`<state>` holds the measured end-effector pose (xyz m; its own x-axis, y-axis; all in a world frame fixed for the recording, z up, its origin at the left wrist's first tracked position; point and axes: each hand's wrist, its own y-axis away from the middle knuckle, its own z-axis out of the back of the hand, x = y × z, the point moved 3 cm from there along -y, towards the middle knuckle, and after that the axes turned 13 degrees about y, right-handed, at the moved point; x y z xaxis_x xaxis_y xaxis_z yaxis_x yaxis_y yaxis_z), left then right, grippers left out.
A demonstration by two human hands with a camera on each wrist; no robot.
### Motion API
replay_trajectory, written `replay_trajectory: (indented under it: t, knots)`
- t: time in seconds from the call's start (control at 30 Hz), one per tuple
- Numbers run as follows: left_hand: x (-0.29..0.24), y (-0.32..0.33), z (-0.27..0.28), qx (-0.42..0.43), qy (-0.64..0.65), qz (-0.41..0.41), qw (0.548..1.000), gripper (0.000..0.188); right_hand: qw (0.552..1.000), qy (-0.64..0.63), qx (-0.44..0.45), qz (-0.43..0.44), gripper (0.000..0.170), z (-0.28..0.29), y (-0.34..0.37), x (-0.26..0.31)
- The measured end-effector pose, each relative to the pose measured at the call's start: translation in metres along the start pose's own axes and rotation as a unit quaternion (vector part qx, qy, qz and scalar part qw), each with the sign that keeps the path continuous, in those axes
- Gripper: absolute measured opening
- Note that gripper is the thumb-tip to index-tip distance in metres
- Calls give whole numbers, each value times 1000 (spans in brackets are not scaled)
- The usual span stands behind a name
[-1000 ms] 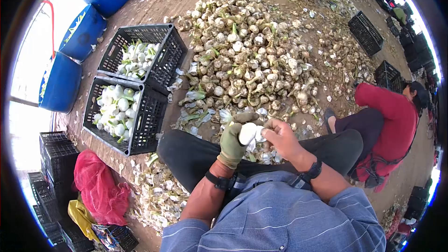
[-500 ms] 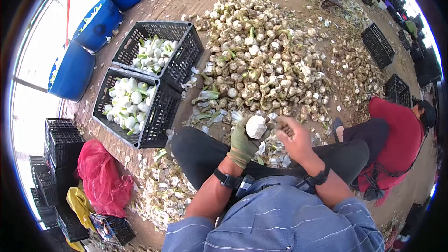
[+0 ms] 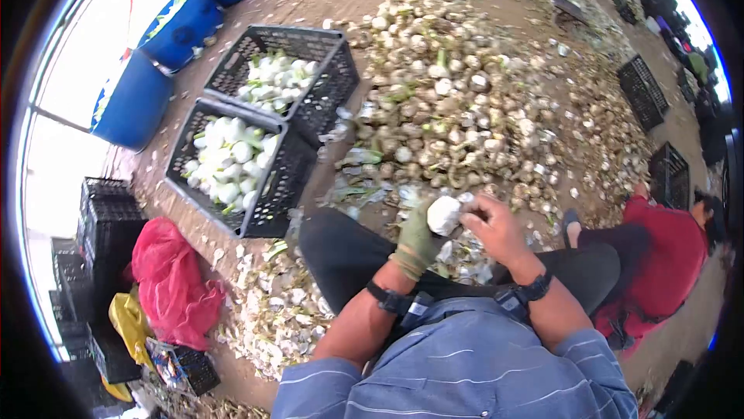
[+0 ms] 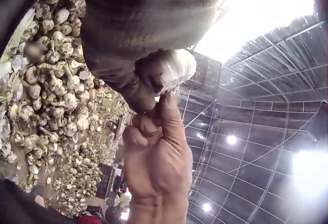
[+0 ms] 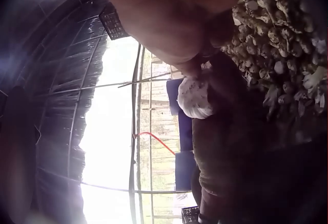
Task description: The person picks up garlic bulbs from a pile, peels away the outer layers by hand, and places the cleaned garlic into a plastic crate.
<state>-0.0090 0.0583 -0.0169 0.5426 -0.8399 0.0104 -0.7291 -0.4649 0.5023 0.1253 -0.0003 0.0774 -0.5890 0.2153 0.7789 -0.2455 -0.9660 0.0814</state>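
Note:
My left hand (image 3: 419, 234), in a greenish work glove, grips a white garlic bulb (image 3: 444, 216) above my lap. My bare right hand (image 3: 500, 231) meets the bulb from the right, thumb and curled fingers pinching at its edge. In the left wrist view the right thumb (image 4: 170, 112) presses right at the rim of the bulb (image 4: 177, 70), and the dark glove covers much of it. From the right wrist, the bulb (image 5: 195, 98) shows pale, partly hidden by the fingers. A big heap of untrimmed garlic (image 3: 465, 117) lies on the ground ahead.
Two black crates (image 3: 329, 89) of cleaned white garlic stand at the front left, with blue barrels (image 3: 136, 105) behind. Left of me are a red mesh sack (image 3: 170, 287) and stacked black crates (image 3: 108, 241). Peelings (image 3: 271, 310) litter the ground. Someone in red (image 3: 651, 264) sits close on the right.
The left hand has turned the bulb, bringing another side up. My right hand drew slightly away from it, then came back to its edge. The head view has swung left.

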Motion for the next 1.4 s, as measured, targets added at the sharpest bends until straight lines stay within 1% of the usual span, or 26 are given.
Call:
replay_trajectory:
  t: [0.03, 0.1, 0.17, 0.23, 0.27, 0.33, 0.37, 0.4, 0.43, 0.47, 0.5, 0.53, 0.57, 0.6, 0.67, 0.73, 0.77, 0.8, 0.87, 1.0, 1.07, 1.13, 1.2, 1.23, 1.33, 1.4]
  knots:
    - [-2, 4, -4, 14, -115, -64, 991, 32, 1000, -22, 5, -15, 12, -5, 0, -10]
    - [-2, 7, -7, 26, -202, -114, 972, 32, 995, -83, 19, -44, 10, -7, -1, -6]
    - [0, 5, -6, -4, -30, -14, 999, 33, 990, -123, 64, -41, 10, -5, 0, 2]
    - [3, -6, 5, 44, -45, -55, 997, 34, 977, -179, 116, 3, 11, -2, 4, 6]
    - [5, -7, 5, 41, -50, -69, 996, 34, 946, -283, 157, -7, 12, 3, 11, 9]
    - [0, -1, 2, 57, -196, -175, 963, 36, 847, -476, 234, -24, 13, 16, 20, 19]
    - [-6, 4, -3, 60, -201, -198, 957, 37, 816, -516, 258, 42, 17, 15, 13, 8]
    - [-12, 9, -9, 63, -207, -222, 951, 37, 920, -348, 178, 21, 19, 9, 10, -8]
    - [-18, 16, -18, 62, -146, -214, 964, 37, 982, -166, 86, -1, 22, 7, 10, -16]
    - [-26, 23, -28, 63, -84, -206, 973, 37, 999, 24, -12, -23, 26, 5, 10, -24]
    - [-42, 33, -39, 52, -147, -251, 955, 36, 997, 45, 22, -59, 35, -2, 13, -51]
    - [-62, 42, -48, 18, -100, -259, 961, 34, 993, -9, 54, -101, 35, -4, 14, -54]
    - [-89, 60, -65, 35, -119, -311, 942, 30, 984, -62, 89, -144, 35, -6, 17, -56]
    - [-115, 89, -94, 34, -176, -411, 894, 31, 967, -117, 124, -188, 35, -10, 21, -59]
    - [-179, 126, -96, 82, -227, -513, 824, 37, 978, -76, 123, -152, 34, -16, 23, -67]
    - [-250, 156, -94, -30, -316, -604, 731, 36, 983, 2, 124, -136, 32, -20, 17, -68]
    - [-289, 162, -83, -89, -389, -634, 662, 31, 983, 34, 129, -128, 30, -22, 15, -67]
    - [-316, 171, -79, -203, -491, -584, 613, 29, 980, 45, 143, -129, 31, -29, 14, -75]
    - [-366, 167, -60, -230, -703, -634, 226, 31, 975, 68, 169, -128, 31, -43, 13, -101]
    - [-402, 97, -97, -137, -749, -569, 309, 25, 963, 148, 178, -138, 31, -52, 10, -119]
    - [-420, 39, -106, -84, -818, -494, 281, 24, 950, 121, 212, -195, 31, -62, 9, -140]
    - [-440, -22, -110, -76, -856, -420, 292, 24, 947, 98, 209, -224, 29, -66, 7, -158]
    - [-474, -84, -97, -95, -892, -349, 272, 25, 936, 54, 205, -280, 27, -70, 4, -177]
    - [-494, -113, -85, -89, -894, -331, 289, 28, 943, 63, 180, -273, 25, -69, 1, -179]
    - [-533, -166, -84, -225, -911, -182, 296, 35, 929, 28, 164, -331, 24, -64, -10, -186]
    - [-560, -181, -74, -244, -937, -97, 232, 40, 935, 39, 156, -317, 23, -65, -9, -199]
